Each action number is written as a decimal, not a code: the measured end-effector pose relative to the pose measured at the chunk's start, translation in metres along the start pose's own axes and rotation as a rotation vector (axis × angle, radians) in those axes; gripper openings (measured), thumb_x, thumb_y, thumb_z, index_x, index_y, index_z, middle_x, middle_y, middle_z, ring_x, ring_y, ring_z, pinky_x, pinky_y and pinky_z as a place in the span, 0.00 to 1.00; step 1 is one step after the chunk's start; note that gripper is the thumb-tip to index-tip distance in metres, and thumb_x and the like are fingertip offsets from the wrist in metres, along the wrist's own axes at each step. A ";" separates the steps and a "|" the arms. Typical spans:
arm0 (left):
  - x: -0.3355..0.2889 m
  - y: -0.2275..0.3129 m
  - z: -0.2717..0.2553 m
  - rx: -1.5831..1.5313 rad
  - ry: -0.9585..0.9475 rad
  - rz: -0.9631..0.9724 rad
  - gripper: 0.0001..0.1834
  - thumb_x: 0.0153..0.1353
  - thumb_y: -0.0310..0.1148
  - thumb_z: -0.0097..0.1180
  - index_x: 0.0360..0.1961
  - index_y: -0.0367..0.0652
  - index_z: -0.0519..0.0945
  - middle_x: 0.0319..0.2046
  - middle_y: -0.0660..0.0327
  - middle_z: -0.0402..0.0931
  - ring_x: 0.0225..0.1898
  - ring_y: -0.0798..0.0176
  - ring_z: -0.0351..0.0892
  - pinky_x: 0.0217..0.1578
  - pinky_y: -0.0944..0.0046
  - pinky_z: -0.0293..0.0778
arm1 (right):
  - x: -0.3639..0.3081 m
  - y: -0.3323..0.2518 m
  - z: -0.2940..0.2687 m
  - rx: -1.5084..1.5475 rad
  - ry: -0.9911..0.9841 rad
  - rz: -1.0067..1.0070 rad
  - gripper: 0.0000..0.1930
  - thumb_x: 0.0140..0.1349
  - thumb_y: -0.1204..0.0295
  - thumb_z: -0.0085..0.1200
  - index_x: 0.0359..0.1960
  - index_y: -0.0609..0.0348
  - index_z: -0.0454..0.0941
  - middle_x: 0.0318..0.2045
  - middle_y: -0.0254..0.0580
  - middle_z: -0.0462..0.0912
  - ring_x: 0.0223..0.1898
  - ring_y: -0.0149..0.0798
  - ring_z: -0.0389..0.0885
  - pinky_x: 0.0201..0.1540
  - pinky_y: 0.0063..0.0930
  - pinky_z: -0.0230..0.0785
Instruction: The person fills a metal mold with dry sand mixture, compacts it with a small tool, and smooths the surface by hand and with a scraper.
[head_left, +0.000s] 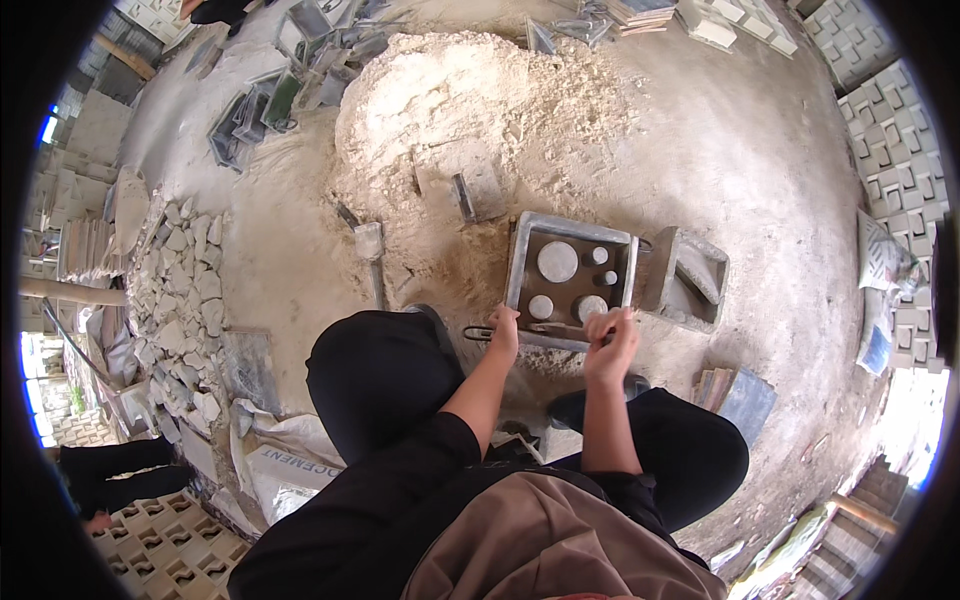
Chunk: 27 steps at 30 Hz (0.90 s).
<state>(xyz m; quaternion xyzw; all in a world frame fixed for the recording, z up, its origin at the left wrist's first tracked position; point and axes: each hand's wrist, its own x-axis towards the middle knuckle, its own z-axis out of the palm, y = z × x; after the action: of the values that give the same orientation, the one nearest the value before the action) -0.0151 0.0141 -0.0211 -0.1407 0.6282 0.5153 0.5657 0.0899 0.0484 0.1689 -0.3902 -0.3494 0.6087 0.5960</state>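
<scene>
On the floor in front of me lies a square grey mold (521, 262) with raised walls and wire loop handles at its sides. Several round pale plugs of different sizes, the largest a wide disc (557, 262), stand up from its brown floor. My left hand (504, 328) is closed on the near left corner of the mold, beside a loop handle (479, 333). Above the near right part, my right hand (612, 345) grips a slim, flat tool (556, 330) that points left along the near wall. Its exact kind is unclear, as my fingers cover one end.
Right of the mold sits a grey box (713, 312) with a slanted slab inside. A pale powder heap (440, 110) spreads beyond. A block-headed tool (369, 243) lies to the left, near broken rubble (180, 290). Patterned blocks (900, 170) line the right side.
</scene>
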 end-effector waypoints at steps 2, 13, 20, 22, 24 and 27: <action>0.021 -0.005 -0.015 0.032 0.082 0.043 0.12 0.44 0.39 0.49 0.26 0.46 0.63 0.34 0.63 0.56 0.38 0.64 0.56 0.47 0.66 0.50 | -0.002 0.001 0.007 0.141 -0.080 -0.022 0.23 0.63 0.64 0.34 0.08 0.56 0.54 0.07 0.32 0.55 0.10 0.28 0.53 0.16 0.24 0.46; 0.035 -0.020 -0.020 0.019 0.061 0.148 0.13 0.41 0.40 0.49 0.24 0.47 0.62 0.38 0.61 0.56 0.45 0.59 0.54 0.51 0.58 0.45 | 0.002 -0.024 0.003 0.074 -0.347 -0.111 0.18 0.53 0.73 0.39 0.06 0.57 0.52 0.06 0.32 0.55 0.08 0.28 0.52 0.13 0.23 0.42; 0.022 -0.016 -0.016 0.114 -0.064 0.137 0.15 0.42 0.39 0.49 0.28 0.45 0.61 0.37 0.59 0.56 0.47 0.56 0.53 0.53 0.58 0.43 | 0.019 -0.012 0.003 0.071 -0.492 0.135 0.19 0.50 0.76 0.40 0.03 0.57 0.51 0.03 0.31 0.55 0.05 0.27 0.52 0.09 0.23 0.42; 0.033 -0.014 -0.026 0.099 -0.035 0.178 0.15 0.41 0.39 0.49 0.29 0.45 0.62 0.38 0.58 0.57 0.47 0.56 0.53 0.53 0.58 0.43 | 0.021 -0.019 0.011 0.011 -0.631 0.038 0.19 0.50 0.76 0.43 0.04 0.57 0.52 0.03 0.32 0.57 0.04 0.27 0.52 0.08 0.23 0.42; 0.036 -0.016 -0.027 0.067 -0.013 0.169 0.15 0.41 0.39 0.49 0.29 0.44 0.63 0.39 0.57 0.57 0.48 0.55 0.53 0.53 0.57 0.43 | 0.017 -0.032 0.018 0.164 -0.687 0.021 0.18 0.50 0.77 0.42 0.05 0.58 0.54 0.03 0.33 0.58 0.05 0.27 0.53 0.09 0.21 0.41; 0.016 -0.012 -0.014 0.036 0.027 0.077 0.15 0.40 0.41 0.49 0.29 0.46 0.64 0.41 0.56 0.57 0.48 0.54 0.53 0.54 0.57 0.42 | 0.020 -0.017 0.006 -0.012 -0.596 0.110 0.19 0.54 0.79 0.39 0.06 0.58 0.56 0.04 0.33 0.60 0.06 0.26 0.54 0.10 0.20 0.45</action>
<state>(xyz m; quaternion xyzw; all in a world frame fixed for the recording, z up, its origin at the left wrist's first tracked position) -0.0191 0.0045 -0.0425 -0.1129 0.6500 0.5234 0.5394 0.0923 0.0691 0.1859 -0.2163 -0.4905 0.7257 0.4312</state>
